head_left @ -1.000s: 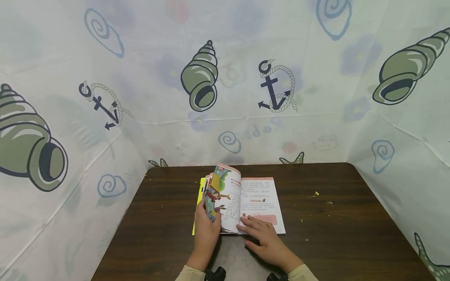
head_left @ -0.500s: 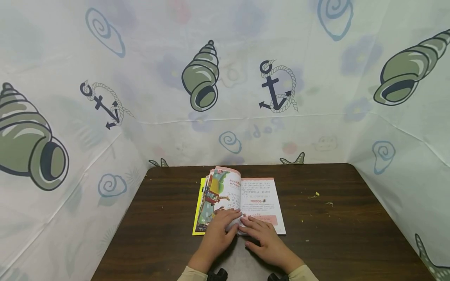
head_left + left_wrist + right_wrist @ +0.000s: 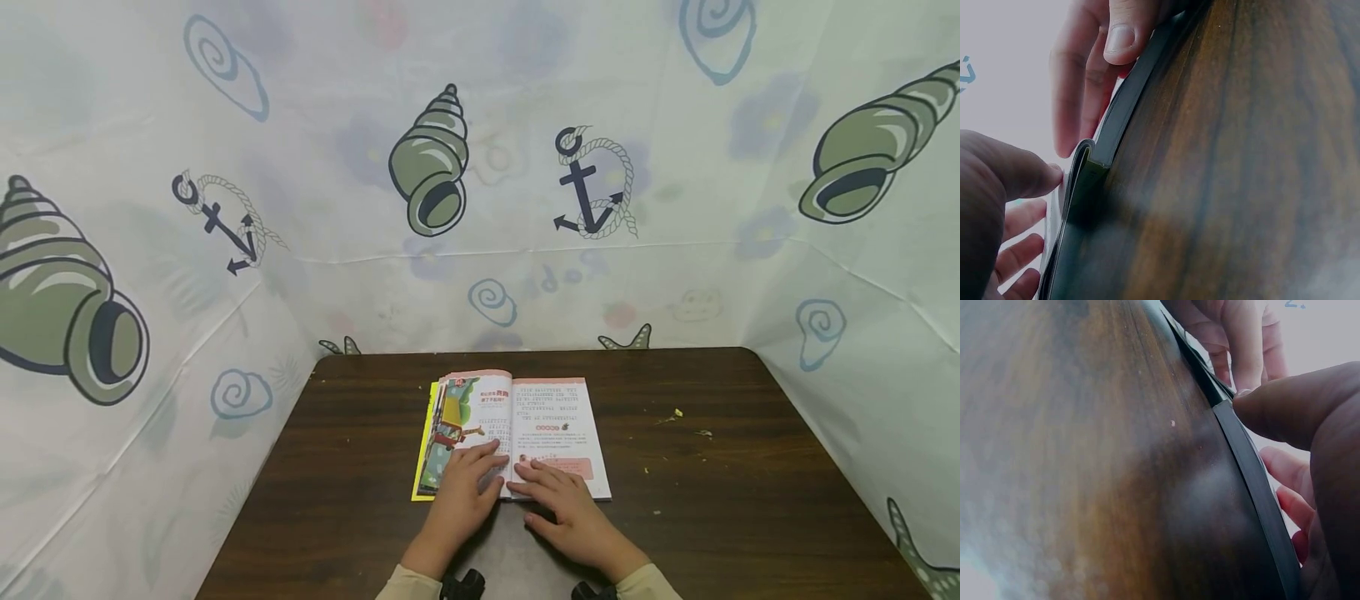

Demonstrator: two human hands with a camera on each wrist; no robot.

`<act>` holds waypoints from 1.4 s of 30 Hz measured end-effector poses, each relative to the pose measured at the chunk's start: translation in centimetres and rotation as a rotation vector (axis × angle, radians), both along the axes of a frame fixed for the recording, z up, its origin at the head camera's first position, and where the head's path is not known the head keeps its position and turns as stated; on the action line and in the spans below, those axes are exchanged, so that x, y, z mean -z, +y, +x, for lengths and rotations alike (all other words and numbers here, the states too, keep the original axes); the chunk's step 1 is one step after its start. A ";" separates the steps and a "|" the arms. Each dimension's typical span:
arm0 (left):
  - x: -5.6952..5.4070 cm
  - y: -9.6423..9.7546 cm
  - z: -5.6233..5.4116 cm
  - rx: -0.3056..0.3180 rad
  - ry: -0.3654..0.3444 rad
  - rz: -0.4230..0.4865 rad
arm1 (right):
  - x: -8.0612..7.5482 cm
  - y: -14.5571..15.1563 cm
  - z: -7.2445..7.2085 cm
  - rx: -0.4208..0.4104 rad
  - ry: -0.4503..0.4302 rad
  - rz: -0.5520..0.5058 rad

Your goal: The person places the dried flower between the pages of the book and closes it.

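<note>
An open book (image 3: pixel 547 417) lies on the dark wooden table, with a colourful picture on its left page (image 3: pixel 491 408) and print on the right one. My left hand (image 3: pixel 467 492) rests its spread fingers on the lower part of the left page, close to the spine. On the lower right page lies my right hand (image 3: pixel 566 508), fingers loosely extended. In the left wrist view, the left hand (image 3: pixel 991 206) is over the book's edge (image 3: pixel 1072 181), where pages bend at the spine. The right wrist view has the right hand (image 3: pixel 1322 462) beside the page block (image 3: pixel 1250 475).
The brown table (image 3: pixel 720 500) reaches out on both sides of the book. Small yellow scraps (image 3: pixel 677 413) lie to the right. A patterned fabric screen (image 3: pixel 525 292) encloses the table at the back and sides. A yellow cover edge (image 3: pixel 422 467) shows at the book's left.
My left hand has let go of the left page's outer edge and moved right, onto the page near the spine. The raised left page now lies flatter. The right hand has stayed in place.
</note>
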State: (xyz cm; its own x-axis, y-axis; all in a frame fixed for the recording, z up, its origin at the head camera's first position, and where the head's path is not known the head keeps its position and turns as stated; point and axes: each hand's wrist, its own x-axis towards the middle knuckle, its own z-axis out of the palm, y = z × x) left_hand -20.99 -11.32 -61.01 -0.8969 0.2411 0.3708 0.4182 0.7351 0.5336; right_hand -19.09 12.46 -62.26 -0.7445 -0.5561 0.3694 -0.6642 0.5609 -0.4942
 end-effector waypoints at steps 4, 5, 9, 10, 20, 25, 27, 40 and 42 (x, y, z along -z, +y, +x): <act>0.1 0.1 0.1 -0.008 -0.026 0.012 | 0.1 0.1 0.0 -0.006 -0.018 -0.011; 0.1 0.1 0.1 -0.008 -0.030 0.014 | 0.1 0.1 0.1 -0.008 -0.024 -0.013; 0.1 0.2 0.1 -0.003 -0.038 0.016 | 0.0 0.3 0.1 -0.010 -0.039 -0.018; 0.1 0.2 0.1 -0.001 -0.040 0.016 | 0.1 0.3 0.1 -0.010 -0.035 -0.017; 0.5 0.6 0.0 0.020 -0.035 0.030 | -1.0 1.7 -0.7 -0.089 -0.033 -0.063; 0.8 0.7 -0.2 0.031 -0.014 0.022 | -5.0 4.4 -3.3 -0.071 -0.129 -0.022; 0.8 0.6 -0.3 0.026 -0.014 0.006 | -7.2 5.8 -4.4 -0.002 -0.132 0.007; 0.6 -0.1 -0.5 0.019 -0.019 0.006 | -11.7 15.4 -6.6 0.394 -0.226 -0.017; 0.6 0.0 -0.4 0.014 -0.028 0.014 | -11.0 16.3 -7.0 0.423 -0.269 0.015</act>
State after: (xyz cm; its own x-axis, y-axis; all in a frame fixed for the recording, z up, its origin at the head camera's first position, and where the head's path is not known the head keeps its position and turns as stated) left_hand -21.38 -11.31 -61.65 -0.9033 0.2490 0.3493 0.4135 0.7218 0.5550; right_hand -26.10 28.80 -51.25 -0.9737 -0.1890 0.1273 -0.2272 0.7620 -0.6064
